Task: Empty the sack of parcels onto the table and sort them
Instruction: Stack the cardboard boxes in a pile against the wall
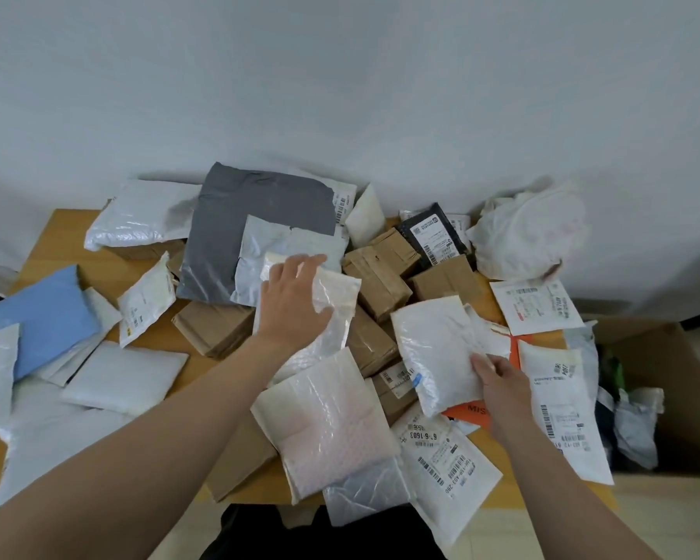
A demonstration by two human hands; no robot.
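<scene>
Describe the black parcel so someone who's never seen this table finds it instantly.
Find the crumpled white sack on the table, far right. Just left of it, behind the brown boxes, lies the black parcel. It is the only black one, bearing a white label.

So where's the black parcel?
In the head view, the black parcel lies at the far edge of the table, right of centre, between the brown boxes and the crumpled white sack.
</scene>
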